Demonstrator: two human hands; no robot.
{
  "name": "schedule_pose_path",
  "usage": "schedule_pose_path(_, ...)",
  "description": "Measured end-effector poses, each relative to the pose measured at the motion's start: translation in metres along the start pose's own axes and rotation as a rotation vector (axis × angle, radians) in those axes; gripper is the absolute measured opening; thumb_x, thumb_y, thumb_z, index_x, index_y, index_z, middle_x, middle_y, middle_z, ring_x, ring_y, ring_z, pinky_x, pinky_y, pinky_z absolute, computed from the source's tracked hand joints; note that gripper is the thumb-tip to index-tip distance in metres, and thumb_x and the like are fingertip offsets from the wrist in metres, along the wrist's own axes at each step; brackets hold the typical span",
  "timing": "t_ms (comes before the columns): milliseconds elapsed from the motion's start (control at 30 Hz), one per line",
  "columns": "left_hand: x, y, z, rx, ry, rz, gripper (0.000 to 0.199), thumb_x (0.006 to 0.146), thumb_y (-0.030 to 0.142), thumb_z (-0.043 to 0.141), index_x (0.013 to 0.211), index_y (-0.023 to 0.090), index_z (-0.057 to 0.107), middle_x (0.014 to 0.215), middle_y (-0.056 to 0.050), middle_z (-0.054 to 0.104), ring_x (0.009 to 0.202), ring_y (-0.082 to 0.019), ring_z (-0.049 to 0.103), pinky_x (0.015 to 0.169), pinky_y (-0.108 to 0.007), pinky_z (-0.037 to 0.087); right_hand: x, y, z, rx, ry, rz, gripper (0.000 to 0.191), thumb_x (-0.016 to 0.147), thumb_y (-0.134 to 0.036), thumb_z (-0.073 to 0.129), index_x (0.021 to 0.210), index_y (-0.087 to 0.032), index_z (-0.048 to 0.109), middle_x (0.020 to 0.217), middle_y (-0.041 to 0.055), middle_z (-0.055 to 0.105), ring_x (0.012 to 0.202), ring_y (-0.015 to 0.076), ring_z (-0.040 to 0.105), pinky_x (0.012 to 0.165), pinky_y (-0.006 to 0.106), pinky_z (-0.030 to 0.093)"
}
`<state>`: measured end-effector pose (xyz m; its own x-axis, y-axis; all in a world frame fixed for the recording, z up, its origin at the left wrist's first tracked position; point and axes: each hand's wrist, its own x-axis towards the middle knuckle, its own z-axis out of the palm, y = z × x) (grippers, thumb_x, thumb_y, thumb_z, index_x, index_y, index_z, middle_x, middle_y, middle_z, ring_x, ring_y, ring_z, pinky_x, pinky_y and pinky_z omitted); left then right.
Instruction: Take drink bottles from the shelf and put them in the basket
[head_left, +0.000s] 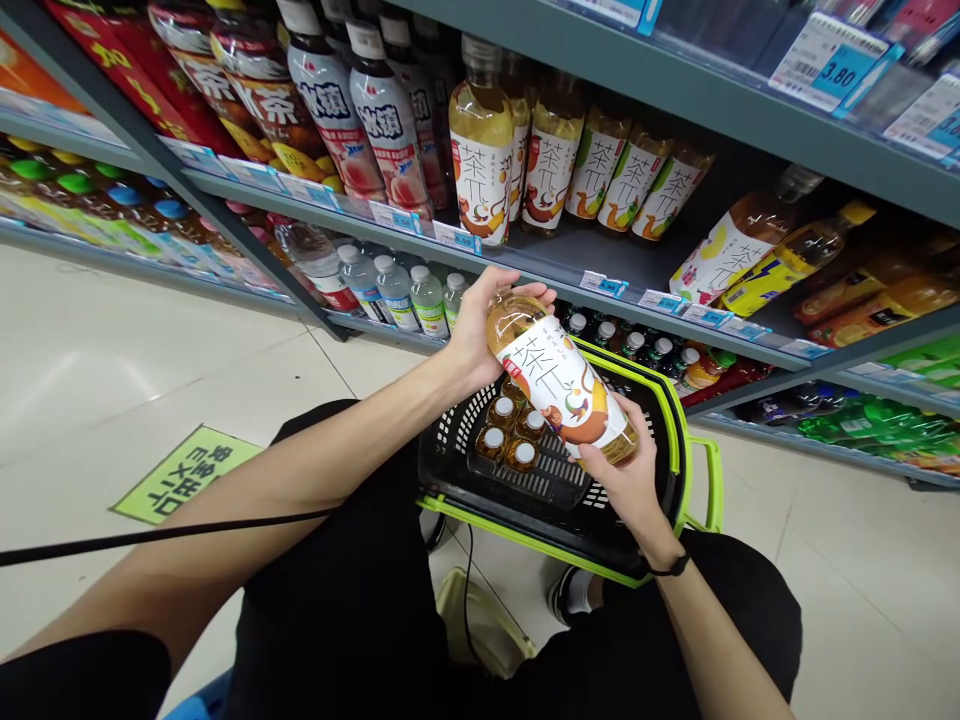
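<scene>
A large tea bottle (566, 385) with a white, fruit-patterned label is held tilted in both hands. My left hand (480, 330) is wrapped round its upper end, hiding the cap. At the lower right, my right hand (622, 475) grips the bottle's base. Beneath the bottle is a black shopping basket (450, 470) with a lime-green rim, between my knees. Several small bottles with white caps (493, 438) stand inside it, partly hidden by the large bottle. Similar tea bottles (480, 160) stand on the shelf just beyond my hands.
Grey shelving (630, 270) runs across the front, with price tags (604, 284) along its edge. Two bottles (739, 240) lean at the right of the middle shelf. A green exit sign (187, 470) is on the tiled floor to the left. A black cord (165, 535) crosses my left arm.
</scene>
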<state>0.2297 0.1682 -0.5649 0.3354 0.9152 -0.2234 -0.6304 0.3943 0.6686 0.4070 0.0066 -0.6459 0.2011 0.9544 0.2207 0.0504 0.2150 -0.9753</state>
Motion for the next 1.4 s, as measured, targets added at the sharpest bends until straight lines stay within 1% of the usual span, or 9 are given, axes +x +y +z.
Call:
schedule_pose_path(100, 0.004, -0.001, -0.005, 0.115, -0.008, -0.081, 0.018, 0.073, 0.036, 0.071, 0.078, 0.019, 0.069, 0.082, -0.007, 0.076, 0.076, -0.021, 0.069, 0.079, -0.035, 0.056, -0.001, 0.002, -0.004, -0.364, 0.059, -0.175, 0.081, 0.067, -0.033, 0.092, 0.138, -0.023, 0.053, 0.132, 0.0119, 0.064, 0.113, 0.0289, 0.067, 0.098, 0.045, 0.058)
schedule_pose_path(233, 0.007, -0.006, -0.011, 0.19, -0.008, -0.134, 0.014, 0.072, 0.031, 0.068, 0.071, 0.018, 0.065, 0.075, -0.006, 0.072, 0.066, -0.019, 0.064, 0.068, -0.032, 0.053, 0.0, 0.003, -0.003, -0.558, 0.02, -0.175, 0.083, 0.072, -0.036, 0.088, 0.143, -0.021, 0.048, 0.131, 0.0135, 0.063, 0.113, 0.0293, 0.067, 0.099, 0.047, 0.057)
schedule_pose_path(633, 0.002, -0.005, -0.01, 0.214, 0.04, -0.081, 0.01, 0.073, 0.025, 0.071, 0.076, 0.017, 0.066, 0.074, -0.002, 0.069, 0.064, -0.015, 0.061, 0.068, -0.029, 0.05, 0.002, 0.015, 0.007, -0.212, -0.054, 0.058, 0.077, 0.07, -0.034, 0.09, 0.135, -0.022, 0.05, 0.131, 0.0118, 0.064, 0.115, 0.0269, 0.066, 0.102, 0.043, 0.055)
schedule_pose_path(900, -0.004, -0.005, -0.006, 0.191, -0.141, 0.01, 0.019, 0.074, 0.031, 0.079, 0.084, 0.016, 0.074, 0.092, -0.004, 0.076, 0.082, -0.016, 0.068, 0.085, -0.031, 0.052, -0.002, -0.003, 0.009, 0.012, -0.137, 0.159, 0.063, 0.075, -0.031, 0.088, 0.129, -0.022, 0.057, 0.127, 0.0093, 0.068, 0.11, 0.0235, 0.068, 0.098, 0.038, 0.058)
schedule_pose_path(967, -0.005, -0.003, -0.005, 0.18, -0.166, 0.019, 0.02, 0.074, 0.032, 0.08, 0.083, 0.016, 0.074, 0.094, -0.005, 0.077, 0.087, -0.017, 0.069, 0.089, -0.032, 0.052, -0.002, -0.006, 0.008, 0.054, -0.125, 0.181, 0.062, 0.074, -0.032, 0.089, 0.127, -0.022, 0.059, 0.124, 0.0087, 0.07, 0.106, 0.0231, 0.069, 0.091, 0.036, 0.06)
schedule_pose_path(1033, -0.005, -0.003, -0.005, 0.166, -0.174, 0.012, 0.021, 0.074, 0.032, 0.08, 0.085, 0.015, 0.073, 0.097, -0.006, 0.078, 0.09, -0.018, 0.07, 0.092, -0.034, 0.052, -0.003, -0.007, 0.008, 0.107, -0.127, 0.235, 0.062, 0.075, -0.037, 0.088, 0.127, -0.022, 0.06, 0.114, 0.0077, 0.073, 0.089, 0.0214, 0.07, 0.069, 0.031, 0.063)
schedule_pose_path(1133, -0.005, -0.004, -0.006, 0.144, -0.185, 0.001, 0.023, 0.075, 0.033, 0.08, 0.089, 0.015, 0.074, 0.1, -0.007, 0.078, 0.094, -0.02, 0.071, 0.096, -0.037, 0.052, -0.004, -0.006, 0.007, 0.235, -0.172, 0.326, 0.055, 0.081, -0.043, 0.082, 0.127, -0.022, 0.061, 0.097, 0.0063, 0.074, 0.062, 0.0165, 0.064, 0.042, 0.024, 0.05)
schedule_pose_path(1267, -0.006, -0.005, -0.006, 0.139, -0.199, -0.012, 0.023, 0.077, 0.035, 0.078, 0.089, 0.016, 0.075, 0.101, -0.007, 0.078, 0.091, -0.02, 0.071, 0.095, -0.036, 0.052, -0.006, -0.007, 0.007, 0.398, -0.231, 0.387, 0.045, 0.086, -0.047, 0.075, 0.12, -0.019, 0.065, 0.09, 0.0086, 0.074, 0.061, 0.0189, 0.065, 0.041, 0.024, 0.046)
schedule_pose_path(1400, -0.01, -0.004, -0.003, 0.128, -0.215, -0.003, 0.021, 0.077, 0.033, 0.078, 0.089, 0.016, 0.076, 0.099, -0.006, 0.079, 0.093, -0.019, 0.071, 0.096, -0.035, 0.053, -0.003, -0.015, 0.01, 0.528, -0.297, 0.476, 0.057, 0.084, -0.061, 0.069, 0.121, -0.017, 0.065, 0.091, 0.0125, 0.074, 0.063, 0.0232, 0.068, 0.037, 0.023, 0.04)
